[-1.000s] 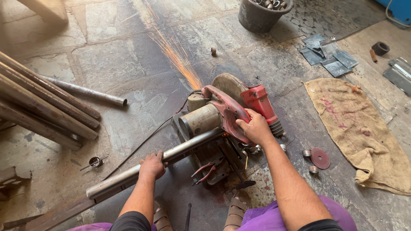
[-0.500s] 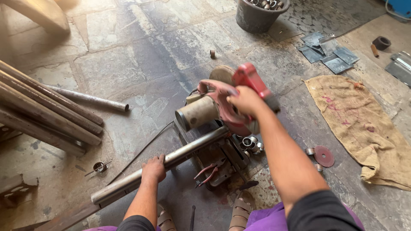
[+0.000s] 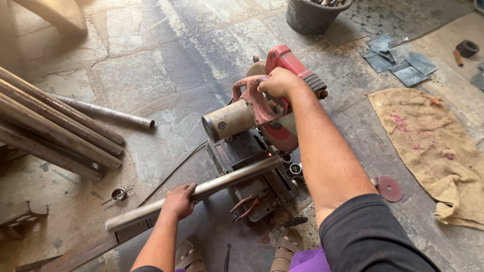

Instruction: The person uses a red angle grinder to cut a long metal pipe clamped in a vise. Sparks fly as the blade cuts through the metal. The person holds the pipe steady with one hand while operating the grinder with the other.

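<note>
The right hand (image 3: 280, 83) is raised over the middle of the scene at the end of an arm stretched away from the body, its fingers (image 3: 267, 86) wrapped tightly round the handle of a red chop saw (image 3: 262, 106). The saw head is tilted up and back, so that the lower edge of its disc is seen clear above the base. The left hand (image 3: 177, 200) is held lower and nearer, to the left, its forearm reaching forward from the bottom edge; its fingers are closed round a long grey steel pipe (image 3: 201, 194), with the thumb side uppermost. The pipe is laid slanting across the saw's dark base, its right end just under the raised disc and its left end resting on a flat metal bar near the lower left corner. Its surface is dull and smooth, with a pale sheen along the top. A pair of red-handled pliers (image 3: 247, 207) is seen on the base just beyond the pipe, and short cut rings (image 3: 293, 168) are gathered beside the vice. A bundle of thicker pipes (image 3: 50, 133) lies on the stone floor (image 3: 151, 65) at the left. A burlap sack (image 3: 433, 146) is spread at the right, a worn red disc (image 3: 389, 188) near its edge, and a dark bucket (image 3: 315, 17) stands at the far side.
</note>
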